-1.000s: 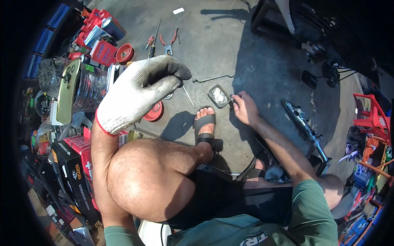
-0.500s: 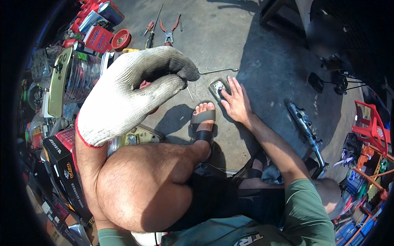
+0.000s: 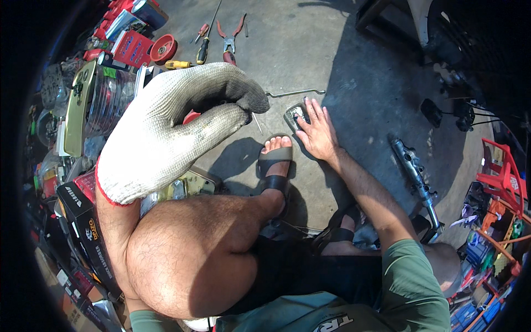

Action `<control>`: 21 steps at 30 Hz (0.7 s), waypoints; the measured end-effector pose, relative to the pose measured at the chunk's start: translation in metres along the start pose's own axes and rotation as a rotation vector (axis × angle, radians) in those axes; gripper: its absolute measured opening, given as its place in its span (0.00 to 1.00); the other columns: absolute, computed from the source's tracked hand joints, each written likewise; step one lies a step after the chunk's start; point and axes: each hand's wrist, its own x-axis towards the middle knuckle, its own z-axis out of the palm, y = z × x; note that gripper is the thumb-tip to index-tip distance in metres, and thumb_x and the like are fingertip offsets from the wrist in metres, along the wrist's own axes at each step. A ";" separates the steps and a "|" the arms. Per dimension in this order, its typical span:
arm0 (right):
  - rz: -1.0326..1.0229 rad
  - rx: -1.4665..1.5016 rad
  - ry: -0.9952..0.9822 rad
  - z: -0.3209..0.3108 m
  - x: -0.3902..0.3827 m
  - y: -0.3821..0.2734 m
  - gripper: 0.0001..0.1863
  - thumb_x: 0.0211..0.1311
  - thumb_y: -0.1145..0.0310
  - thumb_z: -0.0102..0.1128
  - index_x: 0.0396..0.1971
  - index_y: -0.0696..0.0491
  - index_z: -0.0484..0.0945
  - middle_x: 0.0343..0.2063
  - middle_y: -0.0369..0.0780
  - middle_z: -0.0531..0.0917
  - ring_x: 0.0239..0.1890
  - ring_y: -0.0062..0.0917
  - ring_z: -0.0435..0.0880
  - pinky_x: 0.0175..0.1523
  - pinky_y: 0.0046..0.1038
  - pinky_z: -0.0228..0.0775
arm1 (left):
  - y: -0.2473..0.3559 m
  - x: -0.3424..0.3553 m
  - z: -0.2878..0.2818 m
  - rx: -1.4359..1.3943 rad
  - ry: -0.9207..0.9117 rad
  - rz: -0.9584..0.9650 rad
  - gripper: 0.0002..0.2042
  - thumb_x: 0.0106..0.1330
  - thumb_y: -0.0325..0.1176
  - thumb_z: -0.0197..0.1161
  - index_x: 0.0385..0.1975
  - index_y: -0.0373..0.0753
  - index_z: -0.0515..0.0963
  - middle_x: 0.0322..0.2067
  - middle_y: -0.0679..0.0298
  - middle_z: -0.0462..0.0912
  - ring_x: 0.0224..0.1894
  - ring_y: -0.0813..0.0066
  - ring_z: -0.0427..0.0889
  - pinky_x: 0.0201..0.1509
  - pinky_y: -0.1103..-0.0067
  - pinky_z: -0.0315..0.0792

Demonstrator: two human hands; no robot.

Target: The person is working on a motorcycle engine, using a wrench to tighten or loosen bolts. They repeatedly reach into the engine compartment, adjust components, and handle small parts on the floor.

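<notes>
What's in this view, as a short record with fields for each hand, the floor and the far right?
left hand: white-gloved, thumb and fingers curled together; contents unclear
right hand: bare, over a small tray, partly covering it; grip unclear
floor ahead: red-handled pliers, bent metal rod
floor right: silvery metal tube
far right: red chair

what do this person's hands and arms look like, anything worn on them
The left hand wears a red-edged white knit glove, stained dark grey on its fingers. The right hand is bare. Both short sleeves are green.
</notes>
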 end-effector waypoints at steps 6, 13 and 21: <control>-0.022 0.004 0.009 0.003 0.004 -0.001 0.27 0.68 0.51 0.58 0.62 0.51 0.79 0.78 0.51 0.52 0.80 0.48 0.47 0.78 0.56 0.43 | -0.004 -0.002 0.003 -0.026 0.033 -0.002 0.13 0.71 0.31 0.66 0.50 0.32 0.81 0.41 0.63 0.85 0.44 0.79 0.81 0.51 0.80 0.76; -0.028 -0.012 0.025 0.008 0.007 0.000 0.27 0.69 0.51 0.58 0.62 0.51 0.79 0.78 0.51 0.52 0.80 0.48 0.47 0.78 0.56 0.44 | -0.002 -0.001 0.002 -0.002 0.027 -0.025 0.14 0.71 0.30 0.66 0.52 0.32 0.80 0.42 0.63 0.85 0.45 0.79 0.82 0.52 0.80 0.77; -0.018 0.008 0.046 0.007 0.010 -0.001 0.26 0.68 0.53 0.59 0.60 0.52 0.80 0.78 0.52 0.52 0.80 0.49 0.47 0.77 0.57 0.45 | -0.001 -0.002 0.004 -0.015 0.028 -0.033 0.14 0.71 0.30 0.66 0.52 0.32 0.80 0.43 0.61 0.86 0.46 0.78 0.82 0.53 0.79 0.78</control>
